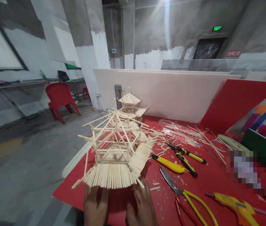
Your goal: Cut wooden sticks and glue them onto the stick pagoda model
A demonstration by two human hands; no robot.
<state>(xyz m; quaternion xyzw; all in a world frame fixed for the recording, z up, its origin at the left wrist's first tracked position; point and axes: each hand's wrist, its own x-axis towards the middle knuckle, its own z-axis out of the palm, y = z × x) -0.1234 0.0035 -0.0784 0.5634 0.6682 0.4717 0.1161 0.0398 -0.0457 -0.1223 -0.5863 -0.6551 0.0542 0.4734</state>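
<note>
A pagoda model made of thin wooden sticks stands at the red table's front edge. Its lower eaves are covered with sticks laid side by side, while the upper roof is bare framework. From the front, my left hand reaches beneath the left part of the eave and holds the model. My right hand holds it near the right front corner. The eave hides the fingertips of both hands. Behind it rises a second stick pagoda with a covered top roof.
On the red tabletop, to the right, lie a yellow utility knife, yellow-black pliers, scissors with yellow and red handles, and a yellow glue gun. Loose sticks and a plastic packet lie farther back. White boards stand behind.
</note>
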